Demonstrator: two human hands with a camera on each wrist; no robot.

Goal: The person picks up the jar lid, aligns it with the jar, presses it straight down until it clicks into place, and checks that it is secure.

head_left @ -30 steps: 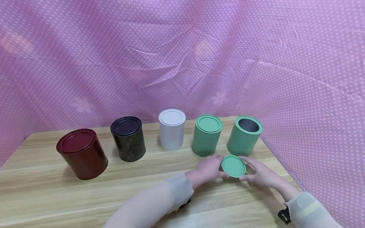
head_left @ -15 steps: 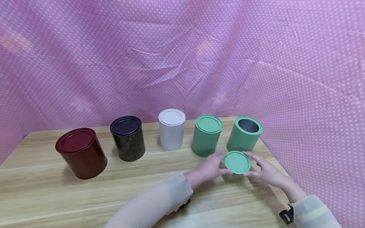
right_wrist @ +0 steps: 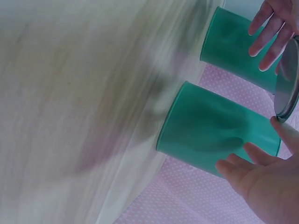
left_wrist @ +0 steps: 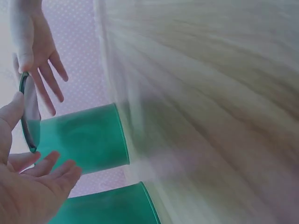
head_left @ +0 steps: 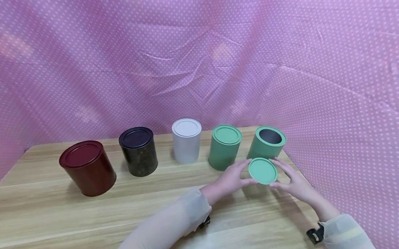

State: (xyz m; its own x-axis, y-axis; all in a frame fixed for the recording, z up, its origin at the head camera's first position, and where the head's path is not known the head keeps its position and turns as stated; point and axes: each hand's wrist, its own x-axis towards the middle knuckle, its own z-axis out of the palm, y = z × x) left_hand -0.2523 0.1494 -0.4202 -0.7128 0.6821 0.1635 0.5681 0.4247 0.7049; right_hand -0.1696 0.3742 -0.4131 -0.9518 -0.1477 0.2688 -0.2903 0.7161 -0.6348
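A round green can lid (head_left: 263, 171) is held up off the table, roughly level, between both hands. My left hand (head_left: 231, 178) pinches its left edge with thumb and forefinger, while my right hand (head_left: 295, 185) pinches the opposite edge. In both wrist views the other fingers stay spread below the lid (left_wrist: 32, 112), and its grey underside shows. Just behind the lid stands an open-topped green can (head_left: 264, 148) with a dark inside; the lid hides part of its base. Left of it is a second green can (head_left: 224, 153) with its lid on.
Farther left on the wooden table (head_left: 130, 207) stand a white can (head_left: 187, 147), a black can (head_left: 140, 156) and a large dark red can (head_left: 90, 172), all lidded. Pink dotted cloth (head_left: 191, 66) hangs behind and along the sides.
Both hands have lifted the lid and carried it away from the person and slightly right, closer to the open green can. The cans have stayed put.
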